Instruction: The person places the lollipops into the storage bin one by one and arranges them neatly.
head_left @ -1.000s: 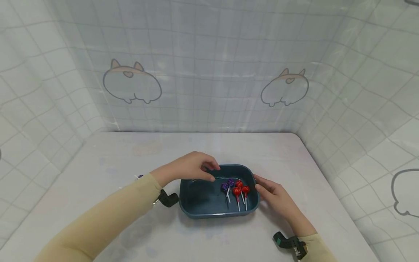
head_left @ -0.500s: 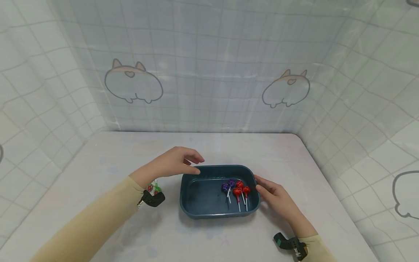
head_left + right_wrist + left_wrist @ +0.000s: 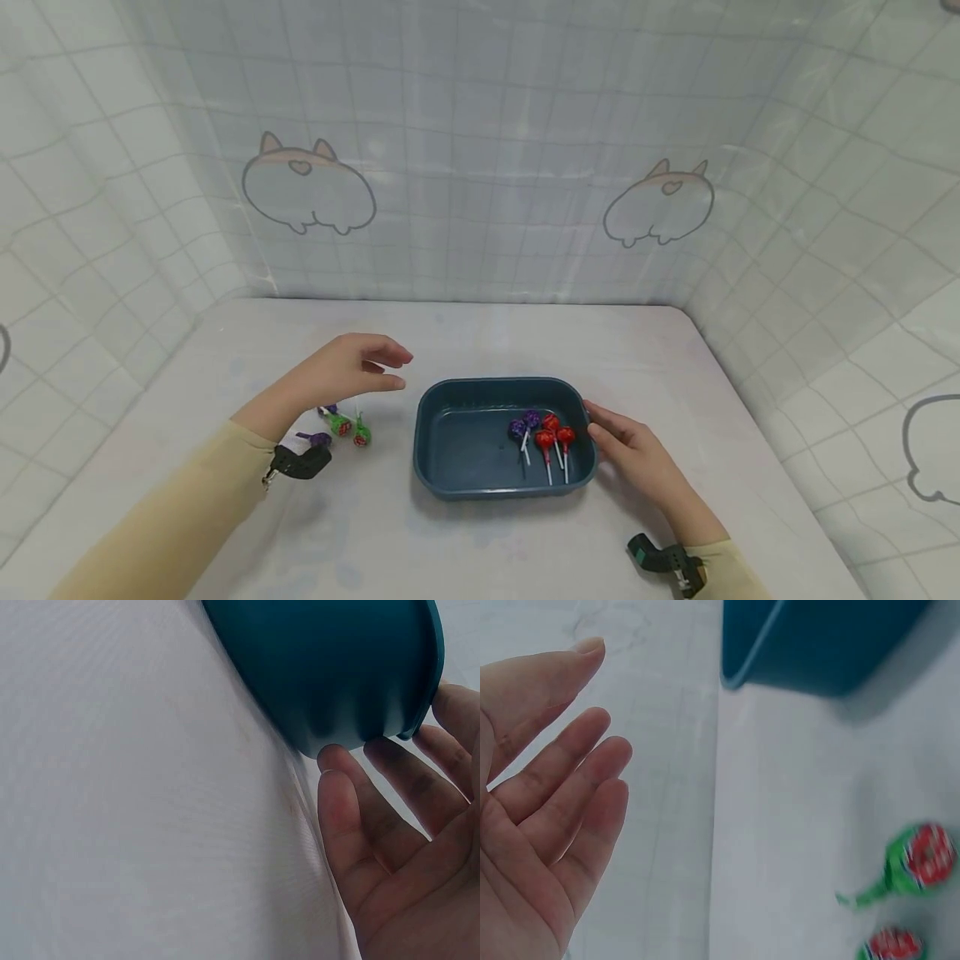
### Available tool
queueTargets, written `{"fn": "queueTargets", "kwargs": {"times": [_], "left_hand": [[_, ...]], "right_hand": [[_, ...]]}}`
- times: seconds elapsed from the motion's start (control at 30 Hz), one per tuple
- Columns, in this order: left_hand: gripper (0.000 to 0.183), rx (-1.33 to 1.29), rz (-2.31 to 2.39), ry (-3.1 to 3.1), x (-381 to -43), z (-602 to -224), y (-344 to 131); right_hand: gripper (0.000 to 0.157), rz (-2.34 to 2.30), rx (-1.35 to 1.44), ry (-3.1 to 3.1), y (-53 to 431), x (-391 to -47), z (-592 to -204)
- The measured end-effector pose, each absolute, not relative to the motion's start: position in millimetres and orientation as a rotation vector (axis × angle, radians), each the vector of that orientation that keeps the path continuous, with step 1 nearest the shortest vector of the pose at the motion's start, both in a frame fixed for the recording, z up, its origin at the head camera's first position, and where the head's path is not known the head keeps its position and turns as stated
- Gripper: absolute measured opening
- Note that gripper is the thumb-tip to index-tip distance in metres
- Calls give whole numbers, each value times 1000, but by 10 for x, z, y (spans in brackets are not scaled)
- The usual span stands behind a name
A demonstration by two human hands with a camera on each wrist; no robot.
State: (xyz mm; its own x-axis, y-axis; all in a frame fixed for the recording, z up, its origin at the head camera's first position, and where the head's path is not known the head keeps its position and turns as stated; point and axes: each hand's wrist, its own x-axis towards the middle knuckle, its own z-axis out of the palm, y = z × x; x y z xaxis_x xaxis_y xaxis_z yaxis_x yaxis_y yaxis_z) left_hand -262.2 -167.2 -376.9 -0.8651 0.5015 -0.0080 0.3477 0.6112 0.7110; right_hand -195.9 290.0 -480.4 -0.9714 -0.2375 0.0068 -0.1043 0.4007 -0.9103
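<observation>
My left hand (image 3: 352, 369), its fingers loosely bent and holding nothing, hovers over the table left of a dark blue rectangular tray (image 3: 457, 492). Below its wrist lie green-and-red lollipops (image 3: 362, 435) and purple ones (image 3: 321, 438), partly hidden by the wrist and its camera; two green wrappers (image 3: 922, 859) show in the left wrist view. Inside the tray, toward its right side, are two purple lollipops (image 3: 517, 429) and three red lollipops (image 3: 543, 439). My right hand (image 3: 633, 454) rests its fingertips against the tray's right outer wall (image 3: 337, 675), near the rim.
The tray stands on a pale table (image 3: 480, 550). White grid-patterned sheeting (image 3: 480, 167) with cartoon drawings hangs at the back and both sides. A black camera is strapped to each wrist.
My left hand has moved left from over the tray to above the table, uncovering the tray's left side and the green lollipops. My right hand and the tray have stayed in place.
</observation>
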Motion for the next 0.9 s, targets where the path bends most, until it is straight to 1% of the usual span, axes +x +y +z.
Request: {"fn": "queueTargets", "kwargs": {"times": [0.2,0.4,0.57,0.77,0.9], "left_hand": [[48,637,1134,2652,-2569,-3868,-1932],[52,505,1170,2654,-2455,-4014,-2168],[50,430,1195,2680,-2331,-4132,-2326],[53,340,1220,2680,-2181,-4258,-2477],[51,313,1204,2701,-2086,-4337,-2555]], "right_hand": [[49,-1610,-300,2531,2893,-1952,-4779],[49,-1619,-318,2517,2896,-1949,-4789],[48,-1620,-322,2516,2901,-1948,-4801],[47,-1622,-332,2516,2901,-1944,-4795],[47,-1625,-325,2510,2900,-1938,-4788]]}}
